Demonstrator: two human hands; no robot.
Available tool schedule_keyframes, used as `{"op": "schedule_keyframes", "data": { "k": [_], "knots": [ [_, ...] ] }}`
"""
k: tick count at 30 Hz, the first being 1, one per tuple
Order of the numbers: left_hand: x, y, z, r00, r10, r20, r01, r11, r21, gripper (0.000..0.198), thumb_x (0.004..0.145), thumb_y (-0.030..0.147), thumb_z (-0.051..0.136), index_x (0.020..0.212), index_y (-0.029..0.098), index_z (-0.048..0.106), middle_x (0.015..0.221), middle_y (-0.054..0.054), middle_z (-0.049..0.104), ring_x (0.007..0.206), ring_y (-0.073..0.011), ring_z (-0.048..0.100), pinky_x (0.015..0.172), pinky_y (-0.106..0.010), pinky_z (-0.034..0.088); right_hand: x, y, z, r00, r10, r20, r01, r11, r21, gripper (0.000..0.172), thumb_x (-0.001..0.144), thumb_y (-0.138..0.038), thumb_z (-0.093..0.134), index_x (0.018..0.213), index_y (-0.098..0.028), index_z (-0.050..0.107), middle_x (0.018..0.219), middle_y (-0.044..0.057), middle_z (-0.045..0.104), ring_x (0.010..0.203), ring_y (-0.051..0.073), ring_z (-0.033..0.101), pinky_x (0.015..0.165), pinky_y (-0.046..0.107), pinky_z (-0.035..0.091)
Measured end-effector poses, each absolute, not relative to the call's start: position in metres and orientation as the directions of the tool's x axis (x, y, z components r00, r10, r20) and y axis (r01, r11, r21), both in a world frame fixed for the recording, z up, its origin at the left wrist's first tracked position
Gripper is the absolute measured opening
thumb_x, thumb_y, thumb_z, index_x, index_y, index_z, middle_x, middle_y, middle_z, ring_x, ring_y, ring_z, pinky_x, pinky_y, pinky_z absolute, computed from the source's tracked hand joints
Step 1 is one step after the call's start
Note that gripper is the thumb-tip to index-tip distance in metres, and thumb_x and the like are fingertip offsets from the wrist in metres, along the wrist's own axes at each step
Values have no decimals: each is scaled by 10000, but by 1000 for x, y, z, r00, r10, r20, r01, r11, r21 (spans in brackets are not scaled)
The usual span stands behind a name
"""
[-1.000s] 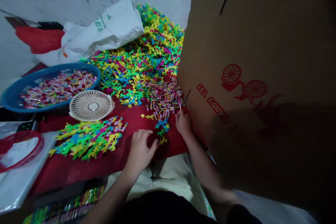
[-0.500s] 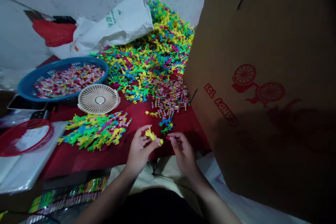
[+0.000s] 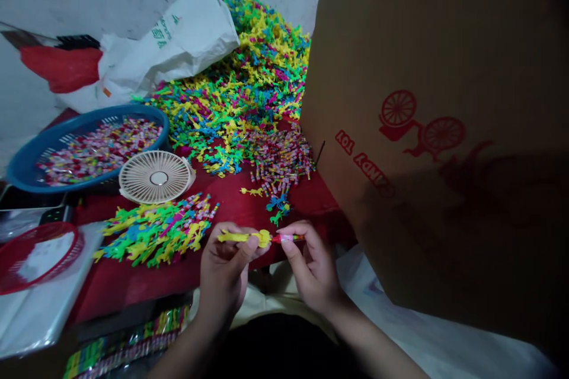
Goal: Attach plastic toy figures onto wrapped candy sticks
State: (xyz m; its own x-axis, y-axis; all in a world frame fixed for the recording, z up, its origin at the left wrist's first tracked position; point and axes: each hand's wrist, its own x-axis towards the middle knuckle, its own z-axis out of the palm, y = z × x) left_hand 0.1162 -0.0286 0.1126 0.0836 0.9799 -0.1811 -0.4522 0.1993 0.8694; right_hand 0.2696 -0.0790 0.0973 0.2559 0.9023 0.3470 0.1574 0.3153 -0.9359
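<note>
Pinching with both hands here, folks. The left hand (image 3: 222, 266) has its thumb and fingers closed on a yellow plastic figure (image 3: 242, 237), and the right hand (image 3: 311, 266) is gripping a wrapped candy stick (image 3: 288, 238) in a pink and red wrapper. The two pieces meet end to end between the hands, held just above the red cloth (image 3: 235, 207).

Ahead of them, on my feed, there's a loose heap of candy sticks (image 3: 280, 160), right up against a huge pile of multicoloured plastic figures (image 3: 231, 100). To the left lies a bundle of figures fitted with sticks (image 3: 155, 231), just below a cream desk fan (image 3: 155, 177). Behind the fan, a blue basket (image 3: 57, 130) holds wrapped candies (image 3: 100, 154). A white plastic sack (image 3: 178, 29) slumps against the wall, and a red wire basket (image 3: 40, 254) sits far left. A big cardboard box (image 3: 422, 130) with red printing fills the right side of the view.
</note>
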Motion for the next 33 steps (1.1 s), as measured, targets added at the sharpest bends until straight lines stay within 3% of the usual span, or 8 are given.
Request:
{"op": "schedule_keyframes", "data": {
  "k": [4,9,14,29,33],
  "knots": [
    [116,-30,117,103,983,-154,-430,184,884,443,658,319,970,830,216,575,771,39,730,683,-149,724,684,-286,634,272,-80,99,257,893,370,162,338,-927,128,1064,-260,575,1157,-274,663,1092,63,668,1050,235,637,933,380,513],
    [116,-34,120,65,990,-128,-388,143,910,444,681,290,951,1017,255,662,774,52,717,672,-145,717,696,-299,652,274,-82,103,237,890,390,179,354,-918,140,1056,-216,577,1152,-273,662,1089,62,652,1051,232,624,926,380,500],
    [115,-36,120,123,988,-97,-391,138,910,296,694,293,942,771,200,672,843,-13,727,775,-196,751,712,-329,666,274,-83,107,229,879,418,198,379,-904,156,1045,-188,577,1146,-278,655,1072,55,643,1042,232,613,911,387,491],
    [117,-42,122,105,993,61,-426,-10,904,158,775,220,904,801,197,750,828,-8,741,730,-146,750,658,-231,636,281,-84,110,205,850,485,229,440,-868,174,1033,-145,564,1136,-259,646,1035,47,619,1016,221,594,886,382,480],
    [119,-42,124,124,989,79,-426,-19,905,156,782,222,900,793,194,747,825,-15,743,730,-155,747,662,-262,651,281,-85,109,190,855,482,212,444,-871,178,1029,-142,572,1141,-257,648,1035,44,617,1013,216,592,887,374,474]
  ]
}}
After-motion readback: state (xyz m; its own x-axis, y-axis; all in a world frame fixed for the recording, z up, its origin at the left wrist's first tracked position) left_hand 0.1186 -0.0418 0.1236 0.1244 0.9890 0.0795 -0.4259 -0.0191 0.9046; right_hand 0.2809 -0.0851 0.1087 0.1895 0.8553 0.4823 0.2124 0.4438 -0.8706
